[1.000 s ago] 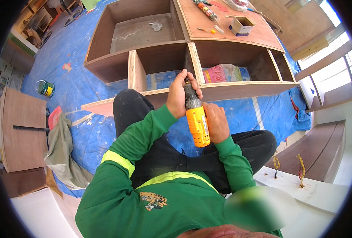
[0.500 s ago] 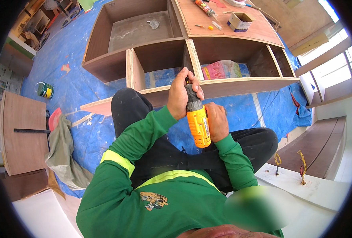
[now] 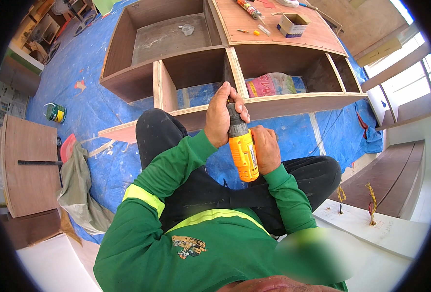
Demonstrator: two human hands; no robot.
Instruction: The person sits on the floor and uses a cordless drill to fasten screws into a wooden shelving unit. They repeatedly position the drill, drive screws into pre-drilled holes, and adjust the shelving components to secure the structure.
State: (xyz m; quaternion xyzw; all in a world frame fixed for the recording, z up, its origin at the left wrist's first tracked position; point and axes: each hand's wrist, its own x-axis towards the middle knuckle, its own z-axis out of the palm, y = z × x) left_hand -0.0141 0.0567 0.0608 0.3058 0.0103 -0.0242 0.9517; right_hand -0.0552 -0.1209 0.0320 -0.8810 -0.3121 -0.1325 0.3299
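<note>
A yellow and black cordless drill (image 3: pixel 242 151) points away from me at the near board of a wooden cabinet frame (image 3: pixel 293 102). My right hand (image 3: pixel 267 150) is wrapped round its handle, which is mostly hidden. Cupped along the drill's dark chuck, my left hand (image 3: pixel 220 117) has its fingers curled over the front end by the bit. Those fingers partly cover the tip, so I cannot tell whether it touches the wood or holds a screw.
Blue sheeting (image 3: pixel 103 107) covers the floor. On the cabinet's top panel lie a sealant tube (image 3: pixel 248 9) and an open small box (image 3: pixel 292 25). A printed sack (image 3: pixel 273 85) sits inside the frame. Left are a green tub (image 3: pixel 56 112) and a grey-green cloth (image 3: pixel 79 190); wires (image 3: pixel 372 204) stick up at right.
</note>
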